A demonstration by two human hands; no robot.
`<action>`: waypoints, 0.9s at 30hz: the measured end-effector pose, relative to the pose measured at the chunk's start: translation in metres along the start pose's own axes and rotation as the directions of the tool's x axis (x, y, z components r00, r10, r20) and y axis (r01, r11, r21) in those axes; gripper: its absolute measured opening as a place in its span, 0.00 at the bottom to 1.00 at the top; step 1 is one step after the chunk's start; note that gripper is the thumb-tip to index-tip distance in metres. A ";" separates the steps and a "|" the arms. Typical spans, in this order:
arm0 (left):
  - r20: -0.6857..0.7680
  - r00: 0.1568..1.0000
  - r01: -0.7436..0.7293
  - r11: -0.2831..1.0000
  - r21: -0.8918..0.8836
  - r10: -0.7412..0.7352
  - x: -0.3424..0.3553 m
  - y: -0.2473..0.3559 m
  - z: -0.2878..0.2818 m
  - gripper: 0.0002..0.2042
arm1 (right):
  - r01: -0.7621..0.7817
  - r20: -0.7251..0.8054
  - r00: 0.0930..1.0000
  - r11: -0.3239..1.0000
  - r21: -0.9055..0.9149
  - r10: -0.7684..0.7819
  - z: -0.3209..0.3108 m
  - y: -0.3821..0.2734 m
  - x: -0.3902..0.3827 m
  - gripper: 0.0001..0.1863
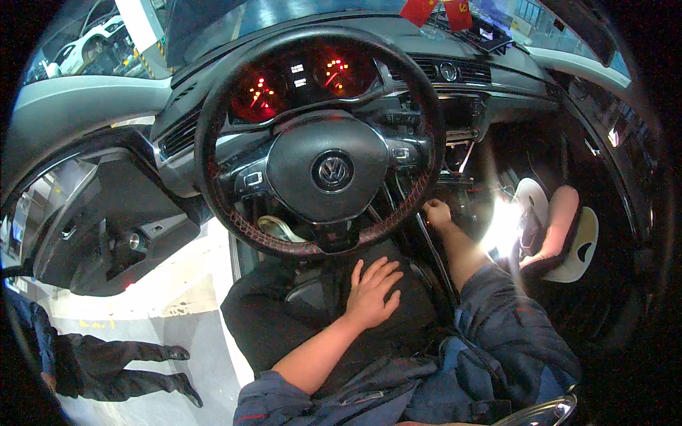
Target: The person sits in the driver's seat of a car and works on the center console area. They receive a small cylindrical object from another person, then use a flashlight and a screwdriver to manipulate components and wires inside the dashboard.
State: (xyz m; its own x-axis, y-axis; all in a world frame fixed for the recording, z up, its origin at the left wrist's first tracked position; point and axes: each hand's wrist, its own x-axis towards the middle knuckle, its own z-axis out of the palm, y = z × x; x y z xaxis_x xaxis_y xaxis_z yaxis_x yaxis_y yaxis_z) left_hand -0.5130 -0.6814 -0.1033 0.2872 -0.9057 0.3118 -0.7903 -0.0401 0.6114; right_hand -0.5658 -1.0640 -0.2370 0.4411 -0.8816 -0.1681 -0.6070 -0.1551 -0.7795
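Observation:
My left hand (pixel 373 292) lies on my dark trouser leg below the steering wheel (pixel 322 240), its fingers spread and nothing in it. My right hand (pixel 436 213) is low beside the centre console, just right of the wheel's rim. Its fingers are curled in, and what they hold, if anything, cannot be made out. Neither hand touches the wheel. Behind the wheel the instrument cluster (pixel 298 82) is lit with red dials and several warning lights.
The driver's door (pixel 117 220) stands open at left; a person in dark trousers (pixel 106 362) is outside. Bright light (pixel 503 228) glares in the passenger footwell, near a pinkish limb-like shape (pixel 561 220) and pale rounded pieces. Small red flags (pixel 419 11) stand on the dashboard.

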 end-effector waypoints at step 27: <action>-0.095 0.995 -0.016 0.999 0.039 0.020 -0.008 -0.004 0.000 0.19 | 0.515 0.740 0.656 0.628 -0.584 0.150 -0.120 -0.079 -0.280 0.23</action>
State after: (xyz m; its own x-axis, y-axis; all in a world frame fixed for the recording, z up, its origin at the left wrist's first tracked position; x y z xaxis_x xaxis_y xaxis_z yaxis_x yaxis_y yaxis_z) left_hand -0.5124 -0.6741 -0.1081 0.3215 -0.8624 0.3911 -0.8153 -0.0421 0.5775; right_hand -0.7207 -0.8587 -0.0555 0.6874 -0.2714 -0.6737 -0.5397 -0.8116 -0.2238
